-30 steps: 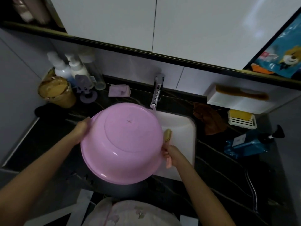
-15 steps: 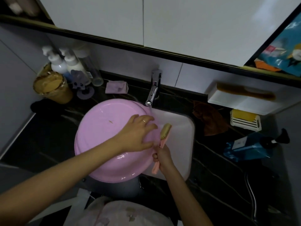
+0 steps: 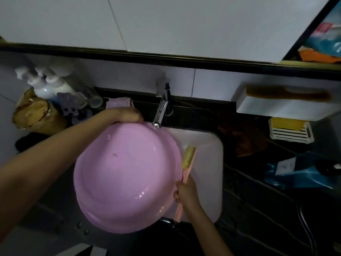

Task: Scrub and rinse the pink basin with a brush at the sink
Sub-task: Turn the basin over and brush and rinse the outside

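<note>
The pink basin (image 3: 127,178) lies upside down over the left part of the white sink (image 3: 204,154), its wet bottom facing up. My left hand (image 3: 127,114) grips its far rim, just left of the chrome tap (image 3: 162,109). My right hand (image 3: 186,191) holds a pink brush (image 3: 187,163) with yellow bristles by the handle, upright against the basin's right rim. The fingers of my left hand are hidden behind the rim.
Pump bottles (image 3: 46,84) and a tan pot (image 3: 35,113) stand at the back left, a pink cloth (image 3: 120,102) behind the basin. On the dark counter to the right lie a brown cloth (image 3: 239,133), a soap dish (image 3: 290,130) and a blue bottle (image 3: 302,172). A white wall shelf (image 3: 284,106) holds a comb.
My left hand left the basin's bottom and moved to its far rim near the tap. The basin shifted a little. My right hand still holds the brush at the right rim.
</note>
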A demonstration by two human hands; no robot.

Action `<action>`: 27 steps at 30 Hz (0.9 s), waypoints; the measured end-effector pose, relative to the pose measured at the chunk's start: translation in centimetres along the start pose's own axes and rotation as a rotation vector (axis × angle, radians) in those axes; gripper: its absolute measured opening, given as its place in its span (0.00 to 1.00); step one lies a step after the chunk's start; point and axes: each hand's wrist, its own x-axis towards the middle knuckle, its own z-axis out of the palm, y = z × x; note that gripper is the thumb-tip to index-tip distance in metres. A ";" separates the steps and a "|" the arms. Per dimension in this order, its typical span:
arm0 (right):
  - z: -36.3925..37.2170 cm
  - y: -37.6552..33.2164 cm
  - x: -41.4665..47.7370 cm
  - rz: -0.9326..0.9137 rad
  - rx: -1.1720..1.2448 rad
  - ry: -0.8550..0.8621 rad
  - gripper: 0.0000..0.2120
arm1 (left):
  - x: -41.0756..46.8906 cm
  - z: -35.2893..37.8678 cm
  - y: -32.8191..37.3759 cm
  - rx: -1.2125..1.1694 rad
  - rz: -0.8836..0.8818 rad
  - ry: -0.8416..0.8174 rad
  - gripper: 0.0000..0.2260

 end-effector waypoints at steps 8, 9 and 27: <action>-1.3 -0.6 1.0 0.035 -0.006 0.047 0.13 | 3.0 0.4 0.3 -0.016 0.134 -0.083 0.18; -1.4 -0.9 1.1 0.037 -0.007 0.049 0.12 | 3.2 0.4 0.2 -0.033 0.140 -0.089 0.15; -0.9 -2.8 2.3 -0.020 -0.200 0.082 0.20 | 3.7 1.8 -2.6 -0.135 0.193 -0.030 0.13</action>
